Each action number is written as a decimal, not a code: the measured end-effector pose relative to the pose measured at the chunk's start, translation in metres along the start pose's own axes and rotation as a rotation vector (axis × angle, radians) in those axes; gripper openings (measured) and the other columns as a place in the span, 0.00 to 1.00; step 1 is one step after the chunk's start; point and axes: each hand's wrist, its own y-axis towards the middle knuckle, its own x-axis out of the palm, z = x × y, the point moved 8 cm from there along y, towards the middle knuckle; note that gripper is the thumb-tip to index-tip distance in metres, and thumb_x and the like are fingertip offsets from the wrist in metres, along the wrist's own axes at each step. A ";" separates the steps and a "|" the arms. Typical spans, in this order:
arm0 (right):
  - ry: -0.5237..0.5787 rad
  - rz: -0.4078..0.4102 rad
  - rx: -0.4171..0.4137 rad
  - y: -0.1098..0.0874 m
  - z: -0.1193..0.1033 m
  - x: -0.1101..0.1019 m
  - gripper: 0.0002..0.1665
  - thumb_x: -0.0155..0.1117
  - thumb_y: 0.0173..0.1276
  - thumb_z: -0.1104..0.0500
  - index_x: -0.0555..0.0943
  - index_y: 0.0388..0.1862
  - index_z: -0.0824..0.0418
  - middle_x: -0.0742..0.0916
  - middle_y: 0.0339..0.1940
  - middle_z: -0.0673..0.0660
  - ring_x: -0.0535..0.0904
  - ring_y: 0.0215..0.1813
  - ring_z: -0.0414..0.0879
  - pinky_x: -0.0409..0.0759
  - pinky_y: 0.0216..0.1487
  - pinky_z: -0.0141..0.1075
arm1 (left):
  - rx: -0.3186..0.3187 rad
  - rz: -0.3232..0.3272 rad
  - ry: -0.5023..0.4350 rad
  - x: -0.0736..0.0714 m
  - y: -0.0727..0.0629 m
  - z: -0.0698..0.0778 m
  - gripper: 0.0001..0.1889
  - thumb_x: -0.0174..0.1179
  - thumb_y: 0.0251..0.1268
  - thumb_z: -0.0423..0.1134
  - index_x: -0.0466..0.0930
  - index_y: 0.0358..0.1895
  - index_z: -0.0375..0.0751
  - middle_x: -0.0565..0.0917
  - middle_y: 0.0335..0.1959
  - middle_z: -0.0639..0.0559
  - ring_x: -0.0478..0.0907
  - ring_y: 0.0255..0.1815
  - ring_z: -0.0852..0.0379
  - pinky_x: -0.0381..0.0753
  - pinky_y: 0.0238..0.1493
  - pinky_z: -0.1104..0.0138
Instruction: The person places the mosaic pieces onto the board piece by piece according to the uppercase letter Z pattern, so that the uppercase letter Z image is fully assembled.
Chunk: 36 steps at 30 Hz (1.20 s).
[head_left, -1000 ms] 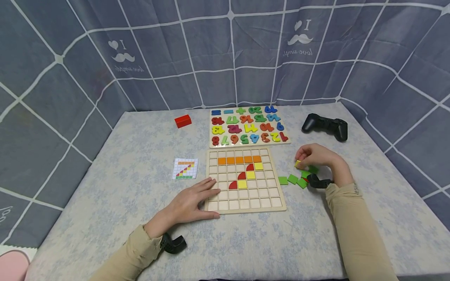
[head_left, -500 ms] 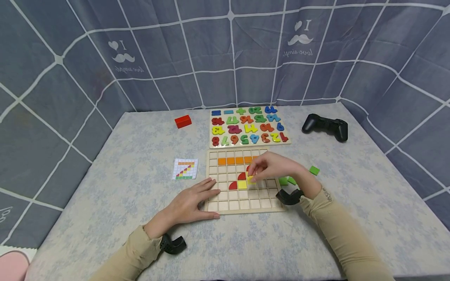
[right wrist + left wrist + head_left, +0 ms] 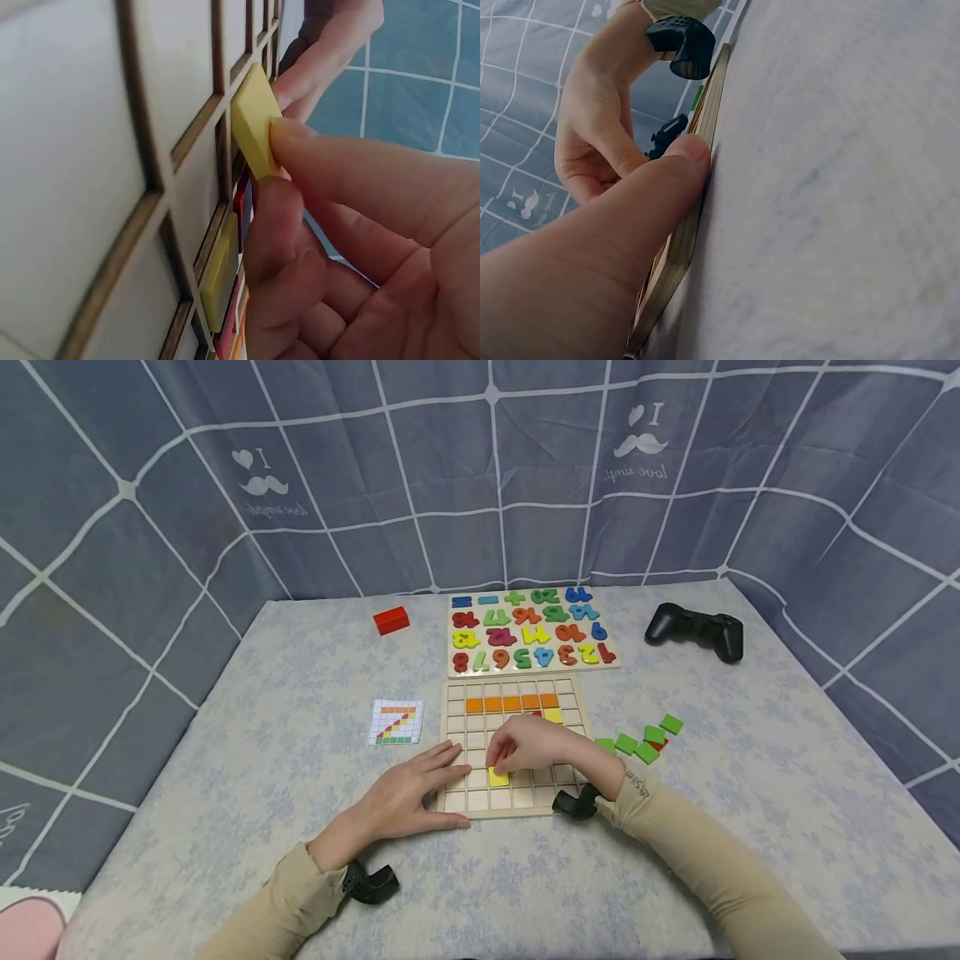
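Note:
A yellow square tile (image 3: 498, 777) is pinched between the thumb and finger of my right hand (image 3: 536, 745), low over the gridded wooden board (image 3: 525, 812). In the right wrist view this tile (image 3: 253, 124) stands tilted against the grid ribs. My left hand (image 3: 408, 789) rests on the board's left side with fingers spread, its thumb (image 3: 649, 191) along the front edge. A row of orange tiles (image 3: 512, 702) lies in the board's upper cells. Another yellow tile (image 3: 552, 716) sits at the right, beside a partly covered red piece. My right hand hides the other tiles in the middle.
Several loose green tiles (image 3: 626, 743) and a bit of red lie right of the board. A pattern card (image 3: 396, 722) is at its left. Behind stands a number puzzle (image 3: 532, 631), flanked by a red block (image 3: 392, 620) and a black game controller (image 3: 694, 632).
My right hand has carried the yellow tile from the loose pile leftward over the board, down to a cell at the lower left. The left hand has stayed in place.

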 end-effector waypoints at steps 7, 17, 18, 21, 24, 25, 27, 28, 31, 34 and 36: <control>-0.053 0.066 0.084 -0.004 0.004 -0.001 0.01 0.70 0.58 0.59 0.86 0.28 0.53 0.83 0.23 0.41 0.76 0.28 0.36 0.75 0.34 0.30 | -0.005 0.000 0.003 0.000 0.000 0.000 0.38 0.59 0.53 0.68 0.74 0.63 0.46 0.65 0.69 0.45 0.56 0.71 0.51 0.65 0.64 0.55; 0.064 0.076 0.011 -0.041 0.023 -0.028 0.09 0.68 0.61 0.58 0.84 0.39 0.59 0.83 0.28 0.46 0.77 0.31 0.40 0.77 0.36 0.34 | -0.014 -0.014 -0.008 0.001 0.001 -0.001 0.40 0.59 0.53 0.67 0.72 0.65 0.45 0.63 0.70 0.45 0.55 0.72 0.52 0.63 0.66 0.55; 0.087 0.072 0.006 -0.046 0.026 -0.031 0.09 0.67 0.62 0.58 0.84 0.40 0.60 0.83 0.28 0.47 0.77 0.31 0.41 0.77 0.36 0.35 | -0.014 -0.014 -0.008 0.001 0.001 -0.002 0.40 0.59 0.53 0.67 0.71 0.65 0.44 0.63 0.70 0.45 0.54 0.72 0.52 0.63 0.66 0.55; 0.154 0.066 0.018 -0.059 0.040 -0.042 0.11 0.65 0.63 0.58 0.83 0.43 0.63 0.83 0.29 0.49 0.77 0.32 0.44 0.76 0.36 0.36 | -0.015 -0.013 -0.006 0.001 0.001 -0.002 0.41 0.59 0.53 0.67 0.71 0.65 0.43 0.63 0.70 0.45 0.54 0.72 0.52 0.63 0.66 0.56; 0.202 0.077 0.041 -0.073 0.056 -0.053 0.14 0.65 0.64 0.58 0.82 0.45 0.65 0.83 0.31 0.51 0.77 0.34 0.47 0.77 0.37 0.35 | -0.017 -0.014 -0.009 0.000 0.000 -0.002 0.41 0.59 0.53 0.67 0.71 0.65 0.43 0.63 0.70 0.45 0.54 0.72 0.52 0.63 0.66 0.56; 0.212 0.084 0.053 -0.078 0.062 -0.056 0.14 0.64 0.65 0.58 0.82 0.46 0.65 0.83 0.32 0.52 0.77 0.34 0.48 0.77 0.38 0.34 | -0.018 -0.015 -0.009 0.000 0.000 -0.002 0.41 0.59 0.53 0.67 0.71 0.65 0.43 0.63 0.70 0.45 0.54 0.72 0.52 0.63 0.66 0.56; 0.229 0.102 0.075 -0.088 0.072 -0.064 0.16 0.64 0.65 0.57 0.81 0.47 0.66 0.84 0.33 0.54 0.78 0.35 0.49 0.77 0.39 0.34 | -0.020 -0.017 -0.011 0.000 0.001 -0.001 0.41 0.59 0.53 0.67 0.70 0.65 0.43 0.63 0.70 0.45 0.54 0.72 0.52 0.63 0.66 0.56; 0.233 0.112 0.084 -0.093 0.077 -0.068 0.17 0.64 0.65 0.57 0.80 0.48 0.67 0.83 0.33 0.54 0.78 0.36 0.49 0.78 0.39 0.34 | -0.020 -0.018 -0.012 0.000 0.001 -0.001 0.41 0.59 0.53 0.67 0.70 0.65 0.43 0.63 0.70 0.45 0.54 0.72 0.52 0.63 0.66 0.56; 0.251 0.136 0.117 -0.108 0.090 -0.078 0.19 0.64 0.65 0.58 0.79 0.49 0.69 0.83 0.34 0.56 0.78 0.36 0.47 0.78 0.39 0.35 | -0.021 -0.020 -0.013 0.001 0.001 -0.002 0.41 0.59 0.53 0.67 0.70 0.65 0.43 0.63 0.70 0.45 0.54 0.72 0.52 0.63 0.66 0.56; 0.273 0.146 0.142 -0.123 0.102 -0.086 0.20 0.65 0.64 0.59 0.77 0.50 0.71 0.83 0.36 0.57 0.79 0.36 0.44 0.79 0.38 0.37 | -0.023 -0.021 -0.011 0.001 0.001 -0.002 0.41 0.59 0.53 0.67 0.70 0.65 0.43 0.63 0.70 0.45 0.54 0.72 0.52 0.63 0.66 0.56; 0.291 0.150 0.156 -0.131 0.110 -0.089 0.21 0.65 0.64 0.59 0.77 0.50 0.72 0.84 0.37 0.58 0.80 0.37 0.44 0.79 0.38 0.38 | -0.024 -0.021 -0.010 0.001 0.000 -0.002 0.41 0.59 0.53 0.67 0.70 0.65 0.44 0.63 0.70 0.46 0.54 0.72 0.52 0.63 0.66 0.56</control>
